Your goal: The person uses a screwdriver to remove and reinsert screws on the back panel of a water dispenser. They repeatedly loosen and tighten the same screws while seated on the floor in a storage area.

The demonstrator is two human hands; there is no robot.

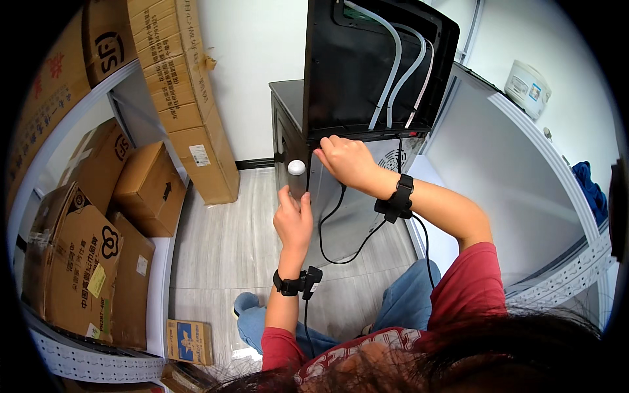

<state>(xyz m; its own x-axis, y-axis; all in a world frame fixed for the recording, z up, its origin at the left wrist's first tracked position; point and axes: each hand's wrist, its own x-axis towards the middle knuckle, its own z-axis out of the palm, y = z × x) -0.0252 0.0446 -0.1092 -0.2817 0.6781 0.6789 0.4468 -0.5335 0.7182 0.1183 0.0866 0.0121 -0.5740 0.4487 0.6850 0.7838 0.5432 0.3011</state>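
My left hand (293,223) is closed around a grey cylinder with a rounded white end (297,171), held upright just left of the appliance; its exact kind is unclear. My right hand (346,160) is closed, with its fingers at the lower left corner of a raised black panel (341,85). Anything pinched in those fingers is hidden. Several pale flexible tubes (397,59) run down inside the panel. Below it stands the dark appliance cabinet (296,121), with a round vent grille (393,159) on its grey side.
Cardboard boxes (147,183) fill the shelf on the left, beside a tall upright carton (196,131). A small box (190,342) lies on the floor. At right, a white appliance (528,88) sits near a metal shelf (557,262). Black cables (341,262) hang from my wrist straps.
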